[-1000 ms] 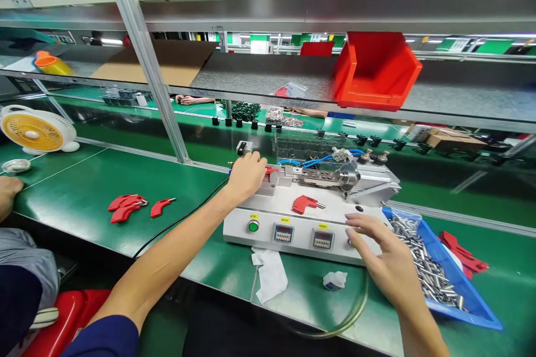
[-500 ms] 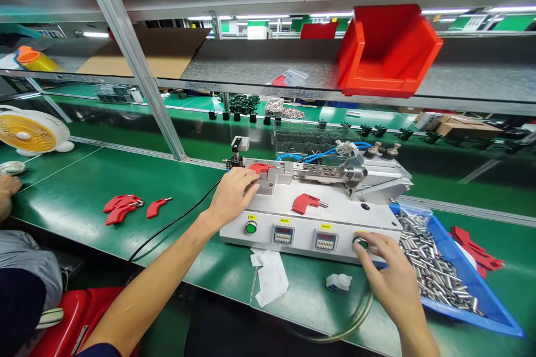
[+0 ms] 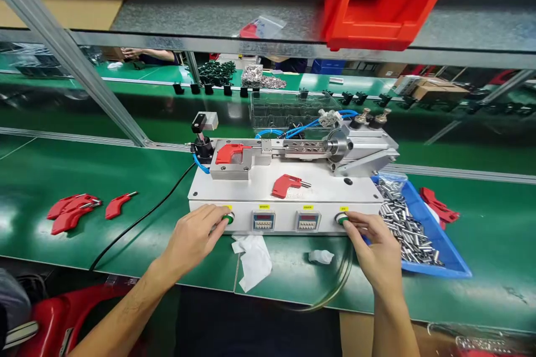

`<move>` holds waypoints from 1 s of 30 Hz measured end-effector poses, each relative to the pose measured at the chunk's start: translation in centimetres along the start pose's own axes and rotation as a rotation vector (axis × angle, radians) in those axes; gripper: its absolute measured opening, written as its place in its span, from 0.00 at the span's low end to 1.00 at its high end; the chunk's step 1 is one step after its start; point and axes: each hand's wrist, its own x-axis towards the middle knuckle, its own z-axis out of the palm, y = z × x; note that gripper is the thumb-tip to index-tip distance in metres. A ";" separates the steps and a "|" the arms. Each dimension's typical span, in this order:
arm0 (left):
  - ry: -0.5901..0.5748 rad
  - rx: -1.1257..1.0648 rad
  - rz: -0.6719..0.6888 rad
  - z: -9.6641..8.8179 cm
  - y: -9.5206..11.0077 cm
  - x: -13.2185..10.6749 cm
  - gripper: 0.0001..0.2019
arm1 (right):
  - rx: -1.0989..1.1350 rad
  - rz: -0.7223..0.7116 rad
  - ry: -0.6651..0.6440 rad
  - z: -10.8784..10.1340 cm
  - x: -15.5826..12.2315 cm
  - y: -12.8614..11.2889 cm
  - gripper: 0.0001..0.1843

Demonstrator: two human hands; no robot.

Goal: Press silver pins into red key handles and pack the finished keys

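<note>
Red pieces (image 3: 285,186), green buttons (image 3: 340,217), silvery-white machine (image 3: 286,216), blue tray (image 3: 439,268)

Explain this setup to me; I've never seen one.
Every picture comes from one camera worn on a person's head, looking forward and down. The bare hands are that person's own. The left hand touches the left green button on the pale machine, the right hand the right green button; whether they press is hard to tell. Neither holds a loose part. One red piece sits in the metal holder; another red piece lies on the machine's flat top. On the green bench, red pieces lie at left, a blue tray of small metal pieces at right.
</note>
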 end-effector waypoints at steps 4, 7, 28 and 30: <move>0.007 0.009 -0.036 0.4 0.3 0.2 0.07 | -0.022 -0.006 0.048 0.5 -0.1 0.2 0.09; 0.020 0.005 -0.073 0.8 0.4 0.0 0.06 | -0.037 -0.014 0.056 0.7 -0.1 0.1 0.08; 0.001 -0.200 0.108 5.0 5.2 10.4 0.16 | 0.018 -0.007 0.090 1.6 -0.1 -0.2 0.19; 0.014 -0.213 0.148 4.6 4.7 10.2 0.12 | 0.007 0.021 0.103 1.7 0.0 0.0 0.19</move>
